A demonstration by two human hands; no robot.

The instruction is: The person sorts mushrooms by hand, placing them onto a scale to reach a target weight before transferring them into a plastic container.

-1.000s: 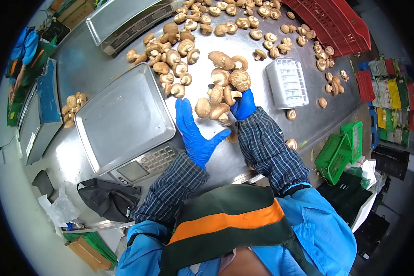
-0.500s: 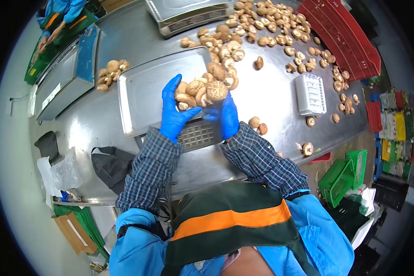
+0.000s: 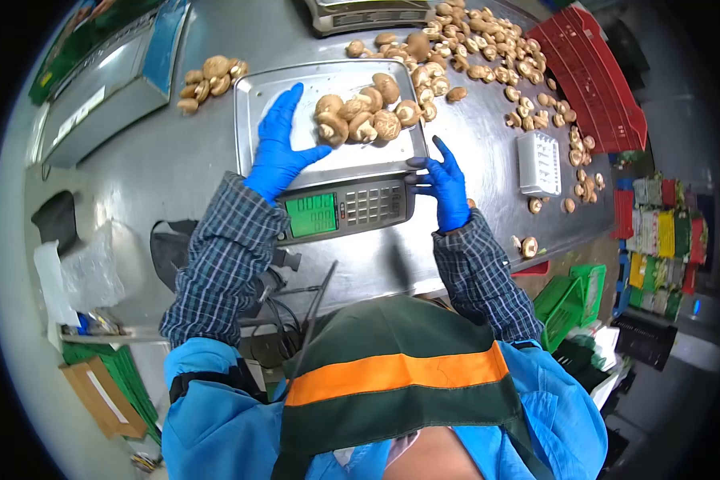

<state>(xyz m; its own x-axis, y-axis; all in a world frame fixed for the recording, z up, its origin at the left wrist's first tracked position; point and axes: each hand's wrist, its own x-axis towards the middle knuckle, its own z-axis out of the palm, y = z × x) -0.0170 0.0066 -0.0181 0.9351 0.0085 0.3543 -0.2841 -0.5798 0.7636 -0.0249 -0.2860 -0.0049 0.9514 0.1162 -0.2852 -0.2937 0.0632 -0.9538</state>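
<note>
A small heap of brown shiitake mushrooms point(image 3: 387, 125) lies on the metal pan point(image 3: 256, 84) of a weighing scale. Beneath the pan's near edge show the scale's lit green display point(image 3: 312, 214) and its keypad point(image 3: 373, 206). My left hand point(image 3: 278, 152), in a blue glove, is over the pan's left side with thumb and fingers spread, just left of the heap. At the pan's near right corner is my right hand point(image 3: 446, 182), also gloved, its dark-tipped fingers apart and close to the scale's right end. Both hands are free of mushrooms.
Many loose mushrooms point(image 3: 488, 48) cover the back right of the steel table, beside a red crate point(image 3: 592, 80). A white plastic punnet point(image 3: 539, 164) stands at right. Further left are a mushroom cluster point(image 3: 214, 78) and a metal box point(image 3: 116, 76). Another scale point(image 3: 368, 16) sits behind.
The mushrooms that were between my hands now rest on the pan. My hands have spread apart, the right one moving rightward. The scale's green display has come into view.
</note>
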